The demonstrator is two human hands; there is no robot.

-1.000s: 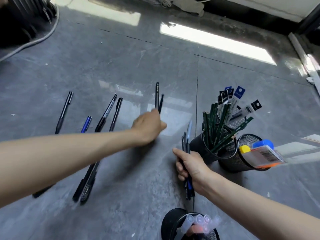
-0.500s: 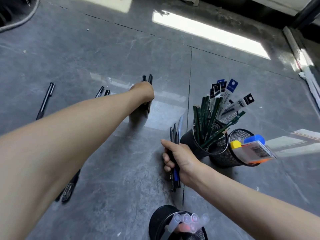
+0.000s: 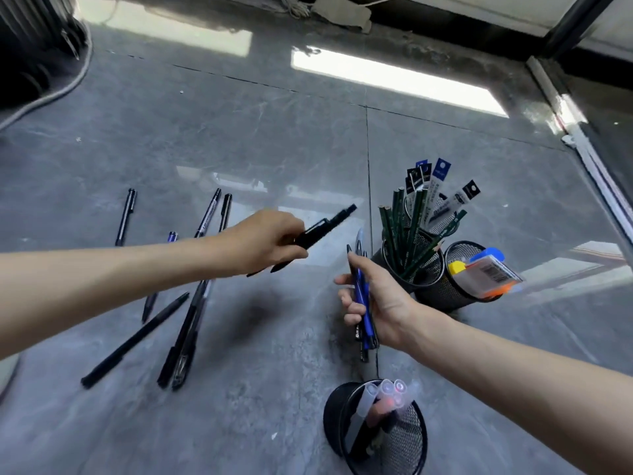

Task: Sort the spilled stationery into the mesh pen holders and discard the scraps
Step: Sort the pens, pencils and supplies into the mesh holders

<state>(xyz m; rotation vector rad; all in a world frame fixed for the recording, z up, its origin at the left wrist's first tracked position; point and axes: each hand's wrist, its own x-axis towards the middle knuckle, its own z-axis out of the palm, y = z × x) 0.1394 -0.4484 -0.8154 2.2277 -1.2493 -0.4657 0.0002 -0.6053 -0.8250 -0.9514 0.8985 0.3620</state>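
Grey glossy tile floor (image 3: 274,138): bright window light is reflected on it, and all the stationery stands or lies on it.
Landmark holder: a black round wire-mesh pen holder (image 3: 419,270), upright and packed with dark green wooden pencils (image 3: 399,231).
Left hand (image 3: 263,243): raised above the floor, to the left of the landmark holder. Its fingers are curled tight round a black plastic clip pen (image 3: 325,224) whose top end points toward that holder. Two dark tips show under the fist, and I cannot tell whether a second pen is in the grip.
Right hand (image 3: 380,299): just left of the landmark holder, close to its wall. Thumb and fingers are clamped on a bundle of blue and black pens (image 3: 361,303) that stands roughly upright.
Behind the landmark holder: a second black mesh cup (image 3: 442,228), mostly hidden, holds long refill packets with blue and black card tops (image 3: 442,197).
Right of the landmark holder: a third black mesh cup (image 3: 455,293) touches it and carries a clear barcode-labelled packet with an orange edge (image 3: 489,274) beside yellow and blue pieces.
Nearer the camera than the landmark holder: a fourth black mesh cup (image 3: 339,423), well apart from it, holds clear-capped pens (image 3: 388,394).
Far left of the landmark holder: loose black and dark blue pens (image 3: 181,341) lie scattered flat on the floor, partly under the left forearm.
Far beyond and left of the landmark holder: a pale cable (image 3: 51,94) curves over the floor.
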